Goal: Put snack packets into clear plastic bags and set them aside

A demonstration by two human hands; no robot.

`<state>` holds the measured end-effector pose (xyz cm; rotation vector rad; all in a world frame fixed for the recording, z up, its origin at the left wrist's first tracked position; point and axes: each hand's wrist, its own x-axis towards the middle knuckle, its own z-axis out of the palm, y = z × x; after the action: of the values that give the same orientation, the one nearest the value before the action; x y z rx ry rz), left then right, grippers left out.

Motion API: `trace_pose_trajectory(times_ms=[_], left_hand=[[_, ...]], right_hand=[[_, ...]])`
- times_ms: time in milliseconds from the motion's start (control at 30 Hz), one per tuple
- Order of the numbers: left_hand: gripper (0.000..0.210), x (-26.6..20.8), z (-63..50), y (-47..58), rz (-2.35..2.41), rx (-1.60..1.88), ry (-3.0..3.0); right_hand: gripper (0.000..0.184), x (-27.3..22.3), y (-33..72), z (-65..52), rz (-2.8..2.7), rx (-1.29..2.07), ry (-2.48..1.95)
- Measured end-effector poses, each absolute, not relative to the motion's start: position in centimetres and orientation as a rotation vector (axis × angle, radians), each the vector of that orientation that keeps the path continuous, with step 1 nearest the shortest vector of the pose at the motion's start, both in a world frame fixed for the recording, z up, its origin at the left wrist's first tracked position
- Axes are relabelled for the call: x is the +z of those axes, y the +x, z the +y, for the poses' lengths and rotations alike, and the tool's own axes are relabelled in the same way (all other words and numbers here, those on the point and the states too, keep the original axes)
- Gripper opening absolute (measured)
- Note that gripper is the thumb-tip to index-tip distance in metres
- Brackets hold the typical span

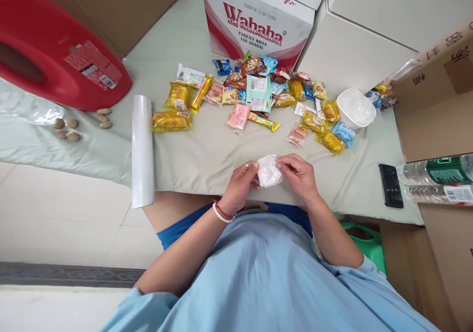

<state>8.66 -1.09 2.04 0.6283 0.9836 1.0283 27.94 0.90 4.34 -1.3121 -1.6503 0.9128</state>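
Between my two hands is a crumpled piece of thin whitish plastic (269,171), just above the near edge of the cloth-covered table. My left hand (241,183) pinches its left side between thumb and fingers. At its upper right, my right hand (300,175) grips the edge with thumb and forefinger. Beyond the hands lie many small wrapped snacks, among them a pink packet (238,117), a pale green packet (258,93) and a yellow-wrapped cake (330,142). A white bowl (356,107) stands to the right of them, with clear plastic in it.
To the left, a white plastic roll (142,149) overhangs the table edge near a red jug (88,66) and several walnuts (72,123). A Wahaha carton (258,24) stands at the back. On the right are a black phone (390,185), two bottles (438,170) and a cardboard box (436,110).
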Motion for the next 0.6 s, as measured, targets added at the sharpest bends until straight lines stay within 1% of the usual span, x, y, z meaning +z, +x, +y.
trace_pose_trajectory(times_ms=[100, 233, 300, 400, 467, 533, 600], left_hand=[[0.05, 2.2, -0.9, 8.3, 0.978, 1.052, 0.505], [0.047, 2.4, -0.9, 7.6, 1.039, 1.079, 0.465], [0.043, 2.5, -1.3, 6.8, 1.119, 1.102, 0.513], [0.039, 2.4, -2.4, 5.2, 1.196, 1.103, 0.553], [0.04, 2.2, -3.3, 4.2, 1.205, 1.082, 0.54], [0.043, 2.0, -4.1, 3.7, 1.223, 1.066, 0.522], [0.045, 1.9, -4.8, 3.6, 1.245, 1.053, 0.512]], right_hand=[[0.015, 4.1, 27.7, 0.6, -1.543, 0.976, -1.329], [0.026, 3.7, 28.9, 0.7, -1.21, 1.018, -1.444], [0.03, 3.9, 31.3, 1.8, -1.071, 0.961, -1.457], [0.036, 5.2, 37.5, 5.7, -0.935, 0.749, -1.455], [0.032, 6.7, 42.4, 9.3, -0.819, 0.55, -1.481], [0.02, 8.0, 46.6, 12.9, -0.734, 0.36, -1.567], [0.015, 8.6, 49.5, 16.1, -0.729, 0.283, -1.609]])
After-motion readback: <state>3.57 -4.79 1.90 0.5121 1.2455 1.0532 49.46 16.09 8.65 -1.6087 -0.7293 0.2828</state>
